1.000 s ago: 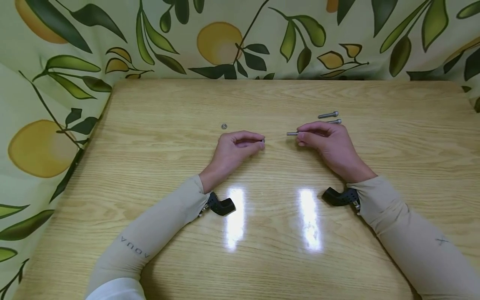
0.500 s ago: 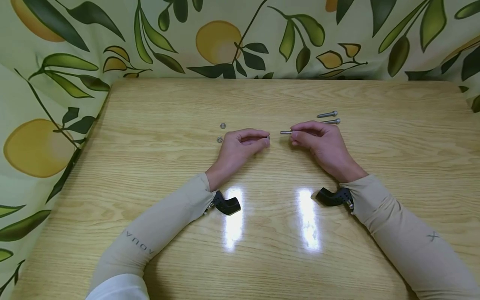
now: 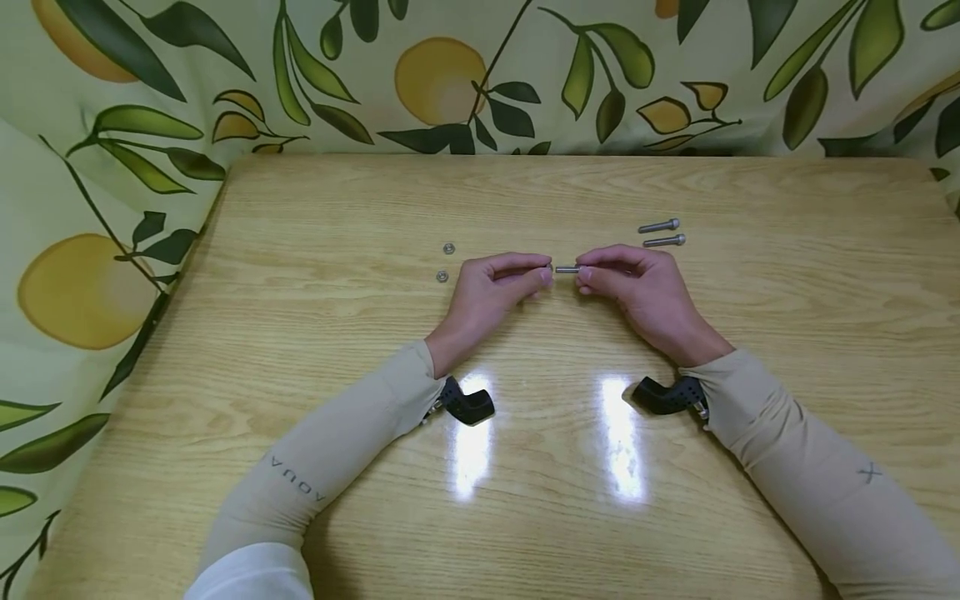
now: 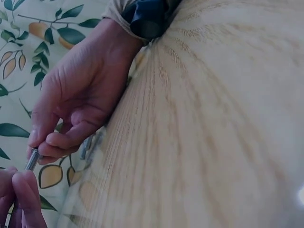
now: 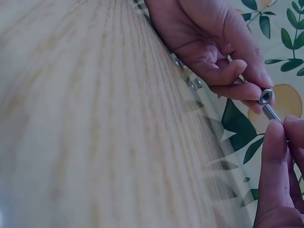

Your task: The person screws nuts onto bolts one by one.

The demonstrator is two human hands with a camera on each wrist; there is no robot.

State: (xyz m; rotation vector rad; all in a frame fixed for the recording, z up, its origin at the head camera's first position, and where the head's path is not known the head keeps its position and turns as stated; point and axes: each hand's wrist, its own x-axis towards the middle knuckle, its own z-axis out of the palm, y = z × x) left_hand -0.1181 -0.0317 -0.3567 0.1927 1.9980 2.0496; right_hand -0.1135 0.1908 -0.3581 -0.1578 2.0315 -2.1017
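My left hand pinches a small steel hex nut between thumb and fingertips, with its hole facing the other hand. Opposite it, my right hand pinches a metal bolt whose threaded end points left at the nut. The tip is very close to the nut's hole; whether they touch I cannot tell. In the right wrist view the bolt's threads show just below the nut. The bolt's head is hidden by the right fingers. Both hands are raised above the table.
Two loose nuts, one farther back and one nearer, lie left of the left hand. Behind the right hand lie two more bolts, a rear one and a front one. A fruit-patterned cloth borders the wooden table.
The left hand has moved right with its nut, uncovering the nearer loose nut. The right hand has shifted slightly left with the bolt, and the gap between nut and bolt tip has narrowed sharply.
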